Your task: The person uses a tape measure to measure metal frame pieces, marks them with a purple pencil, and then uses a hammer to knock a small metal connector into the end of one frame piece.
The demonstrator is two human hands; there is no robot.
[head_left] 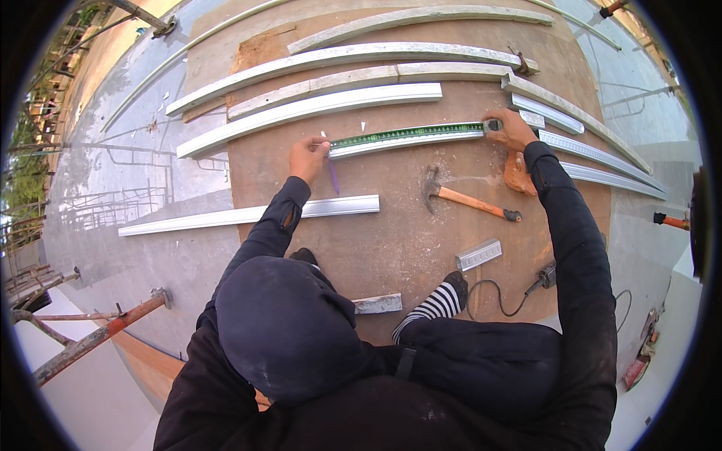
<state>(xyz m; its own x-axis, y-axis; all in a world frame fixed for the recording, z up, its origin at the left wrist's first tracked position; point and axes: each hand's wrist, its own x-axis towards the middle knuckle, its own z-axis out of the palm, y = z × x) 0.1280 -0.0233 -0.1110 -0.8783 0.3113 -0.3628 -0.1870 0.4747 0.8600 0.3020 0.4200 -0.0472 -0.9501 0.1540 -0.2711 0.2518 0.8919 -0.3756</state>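
A green tape measure blade [406, 135] is drawn out along a short metal channel [410, 144] in front of me. My left hand [308, 159] pinches the blade's free end at the channel's left end. A thin purple stick [334, 177], perhaps a pencil, points down from beside those fingers. At the other end my right hand [511, 130] is closed round the tape measure case [493, 125]. Just below the right wrist is a reddish-brown block [519, 174]. A claw hammer [472, 201] with an orange-brown handle lies nearer to me, below the blade.
Long metal channels [308, 116] and whitish bars [361, 51] lie across the brown board [301, 171]. Another channel [256, 216] crosses under my left forearm. A short channel piece [479, 255] and a black corded plug [543, 279] lie near my striped sock [436, 307].
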